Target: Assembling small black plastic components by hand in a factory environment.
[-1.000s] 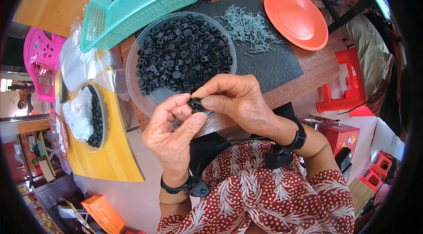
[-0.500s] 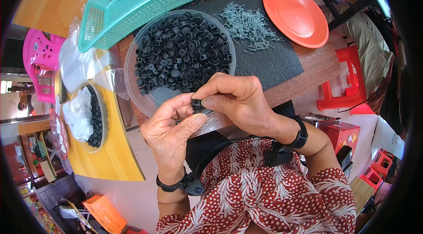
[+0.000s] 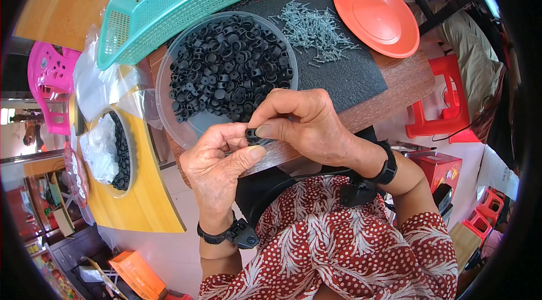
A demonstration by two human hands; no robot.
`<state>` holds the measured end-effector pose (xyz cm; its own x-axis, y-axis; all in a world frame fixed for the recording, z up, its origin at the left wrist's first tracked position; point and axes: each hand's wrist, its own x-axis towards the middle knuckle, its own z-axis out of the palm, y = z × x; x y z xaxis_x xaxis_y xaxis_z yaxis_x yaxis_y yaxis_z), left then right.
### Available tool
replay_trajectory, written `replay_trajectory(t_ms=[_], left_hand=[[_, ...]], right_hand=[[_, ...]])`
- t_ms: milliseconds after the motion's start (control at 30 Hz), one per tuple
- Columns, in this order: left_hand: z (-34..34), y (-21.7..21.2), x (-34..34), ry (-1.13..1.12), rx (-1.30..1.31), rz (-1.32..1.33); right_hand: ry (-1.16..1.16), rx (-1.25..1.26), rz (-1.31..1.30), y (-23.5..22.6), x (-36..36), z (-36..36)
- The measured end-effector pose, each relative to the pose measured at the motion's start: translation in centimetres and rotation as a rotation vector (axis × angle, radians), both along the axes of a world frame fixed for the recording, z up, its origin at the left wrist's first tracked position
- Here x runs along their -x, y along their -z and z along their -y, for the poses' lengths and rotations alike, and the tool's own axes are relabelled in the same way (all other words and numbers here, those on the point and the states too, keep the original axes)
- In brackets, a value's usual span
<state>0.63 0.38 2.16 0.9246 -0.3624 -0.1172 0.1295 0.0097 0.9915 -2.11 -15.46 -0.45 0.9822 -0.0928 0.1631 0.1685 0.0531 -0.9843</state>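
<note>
Between my two hands is a small black plastic clip [image 3: 252, 137], held over the table's near edge. My left hand [image 3: 216, 160] pinches it between thumb and forefinger from the left. From the right, the thumb and forefinger of my right hand [image 3: 307, 127] close on its upper side; whether a screw is between them is hidden. Just beyond my hands, a clear round tub [image 3: 165, 109] holds a heap of similar black plastic pieces [image 3: 228, 68]. Silver screws [image 3: 316, 29] lie in a loose pile on a dark mat [image 3: 355, 77] to the right of the tub.
A teal basket [image 3: 175, 17] stands behind the tub at the far left. An orange plate [image 3: 377, 16] lies at the far right of the wooden table [image 3: 403, 91]. On a yellow table [image 3: 152, 204] to the left sits another tub with black pieces and a plastic bag [image 3: 101, 147]. A red stool [image 3: 443, 99] stands right.
My fingers stay on the black clip with only a slight shift of the right hand's grip. The whole view has moved a little.
</note>
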Motion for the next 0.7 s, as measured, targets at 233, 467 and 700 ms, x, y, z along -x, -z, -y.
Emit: replay_trajectory(t_ms=[233,467,700], left_hand=[[-0.2,1.1,-0.2,0.041,0.004,0.045],[-0.3,2.0,-0.7,0.087,-0.039,0.188],[-0.2,1.6,-1.0,0.114,-0.077,0.162]], right_hand=[[0.010,0.087,0.081,0.1,-0.4,0.2],[0.029,0.129,0.114,0.0,-0.7,0.3],[0.006,0.124,0.116,-0.2,-0.8,0.4]])
